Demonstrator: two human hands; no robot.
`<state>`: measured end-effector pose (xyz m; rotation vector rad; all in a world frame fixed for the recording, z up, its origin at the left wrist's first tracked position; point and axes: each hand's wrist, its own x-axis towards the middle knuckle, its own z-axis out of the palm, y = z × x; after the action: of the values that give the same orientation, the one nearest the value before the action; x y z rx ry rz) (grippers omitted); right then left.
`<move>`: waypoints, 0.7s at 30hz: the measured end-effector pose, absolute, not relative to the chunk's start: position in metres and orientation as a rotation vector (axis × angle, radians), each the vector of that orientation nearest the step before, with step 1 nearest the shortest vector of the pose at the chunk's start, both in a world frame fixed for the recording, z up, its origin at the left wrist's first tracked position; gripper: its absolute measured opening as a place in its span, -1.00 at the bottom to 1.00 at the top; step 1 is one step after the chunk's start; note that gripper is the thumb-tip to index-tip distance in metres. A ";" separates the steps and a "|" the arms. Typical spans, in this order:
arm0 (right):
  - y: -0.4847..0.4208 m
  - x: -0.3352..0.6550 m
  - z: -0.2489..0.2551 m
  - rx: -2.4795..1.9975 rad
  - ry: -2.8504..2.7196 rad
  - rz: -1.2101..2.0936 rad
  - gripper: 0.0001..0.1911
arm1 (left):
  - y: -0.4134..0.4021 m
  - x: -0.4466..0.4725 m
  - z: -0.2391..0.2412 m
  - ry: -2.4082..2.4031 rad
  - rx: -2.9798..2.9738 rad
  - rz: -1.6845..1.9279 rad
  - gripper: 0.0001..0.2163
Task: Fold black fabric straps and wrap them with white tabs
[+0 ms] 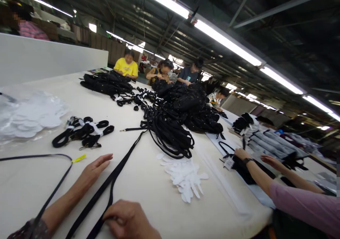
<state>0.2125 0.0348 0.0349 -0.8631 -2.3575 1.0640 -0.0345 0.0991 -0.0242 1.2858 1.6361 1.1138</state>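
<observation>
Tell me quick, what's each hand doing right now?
Left hand: open, flat on the table, holding nothing.
Right hand: closed on the black strap.

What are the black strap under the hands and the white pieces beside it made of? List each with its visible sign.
Black strap: seemingly woven webbing, matte; it lies flat and bends limply under the right hand.
White pieces: thin paper or nonwoven sheet, probably; flat, petal-shaped cutouts overlapping in a loose pile.
Left hand rests open on the table.

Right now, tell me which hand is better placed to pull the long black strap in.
Right. The right hand already rests on the black strap at the table's near edge. The left hand lies flat and open beside it, nearer the yellow tag.
</observation>
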 end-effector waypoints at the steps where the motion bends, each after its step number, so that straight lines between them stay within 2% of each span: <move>1: 0.046 0.221 0.034 -0.913 -2.329 1.046 -0.73 | 0.094 -0.037 -0.023 1.661 1.297 1.099 -0.47; 6: 0.082 0.258 0.032 -1.184 -2.270 0.892 -0.78 | 0.054 -0.048 -0.022 1.818 1.484 0.943 -0.53; 13: 0.107 0.238 0.023 -1.162 -2.335 0.822 -0.79 | 0.020 -0.053 -0.030 1.990 1.699 0.848 -0.54; 21: 0.115 0.201 0.021 -1.053 -2.439 0.688 -0.78 | 0.001 -0.039 -0.027 2.143 1.973 0.719 -0.77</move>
<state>0.2007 0.1150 0.0215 -1.0526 -2.4392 0.6883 -0.0390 0.0013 -0.0268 1.9730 2.1432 0.7193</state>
